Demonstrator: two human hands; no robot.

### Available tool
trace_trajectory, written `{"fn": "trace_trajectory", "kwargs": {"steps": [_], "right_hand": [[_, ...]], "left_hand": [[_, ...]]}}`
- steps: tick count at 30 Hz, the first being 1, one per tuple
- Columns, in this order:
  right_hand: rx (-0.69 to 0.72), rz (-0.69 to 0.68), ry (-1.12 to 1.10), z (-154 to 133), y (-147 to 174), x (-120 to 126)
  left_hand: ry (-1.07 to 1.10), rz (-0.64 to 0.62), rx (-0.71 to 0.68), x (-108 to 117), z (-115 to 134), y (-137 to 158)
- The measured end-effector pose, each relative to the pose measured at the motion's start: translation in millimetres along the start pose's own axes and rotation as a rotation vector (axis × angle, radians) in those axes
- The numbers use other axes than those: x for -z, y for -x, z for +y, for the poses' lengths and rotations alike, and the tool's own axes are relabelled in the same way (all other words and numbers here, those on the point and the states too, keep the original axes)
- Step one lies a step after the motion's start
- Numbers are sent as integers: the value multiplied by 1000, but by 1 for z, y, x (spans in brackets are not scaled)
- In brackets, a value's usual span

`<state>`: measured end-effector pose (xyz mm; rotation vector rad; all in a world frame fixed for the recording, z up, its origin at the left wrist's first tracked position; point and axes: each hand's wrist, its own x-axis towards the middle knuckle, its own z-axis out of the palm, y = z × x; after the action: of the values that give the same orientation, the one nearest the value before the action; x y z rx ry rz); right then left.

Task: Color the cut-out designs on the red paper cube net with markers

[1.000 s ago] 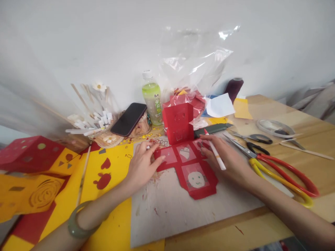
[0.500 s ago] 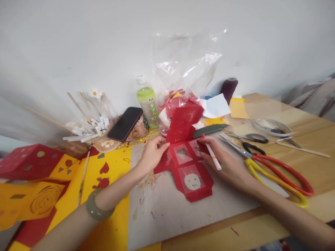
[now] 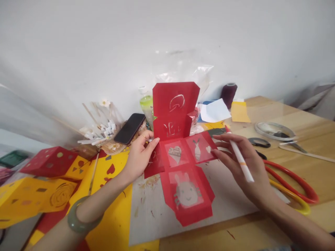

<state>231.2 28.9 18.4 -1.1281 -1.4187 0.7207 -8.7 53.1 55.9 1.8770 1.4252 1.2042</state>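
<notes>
A red paper box cutout (image 3: 183, 150), unfolded in a cross shape, is held up above the grey board (image 3: 146, 223). Its panels carry cut-out shapes: a heart, a rabbit-like face and a bottle-like figure, some backed with clear film. My left hand (image 3: 140, 157) pinches its left side near the fold, with thumb and fingers closed. A white marker (image 3: 240, 158) with a red tip lies between the fingers of my right hand (image 3: 243, 167). Those fingers also touch the edge of the cutout's right panel. The upper panels stand up toward the wall.
On the right lie red-and-yellow-handled scissors (image 3: 293, 181), black-handled scissors (image 3: 259, 142) and a tape roll (image 3: 274, 130). Behind stand a green drink bottle (image 3: 146, 103), a phone (image 3: 130, 128) and a purple thread spool (image 3: 229, 94). Decorated paper boxes (image 3: 49, 162) sit at left.
The red cutout has been lifted and opened out toward me, its upper panels now upright and in front of the bottle. My right hand has moved right with the marker; the view has shifted slightly.
</notes>
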Motion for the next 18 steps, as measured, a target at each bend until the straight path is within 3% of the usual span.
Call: {"fn": "trace_trajectory", "kwargs": {"steps": [5, 11, 14, 18], "right_hand": [[33, -75, 138, 5, 5, 6], [153, -205, 438, 17, -2, 6], [196, -124, 506, 8, -7, 10], [91, -47, 387, -10, -7, 14]], "left_hand": [[-218, -83, 98, -5, -14, 10], [-261, -191, 135, -10, -33, 12], [-247, -167, 140, -4, -37, 14], [-158, -63, 161, 5, -32, 25]]}}
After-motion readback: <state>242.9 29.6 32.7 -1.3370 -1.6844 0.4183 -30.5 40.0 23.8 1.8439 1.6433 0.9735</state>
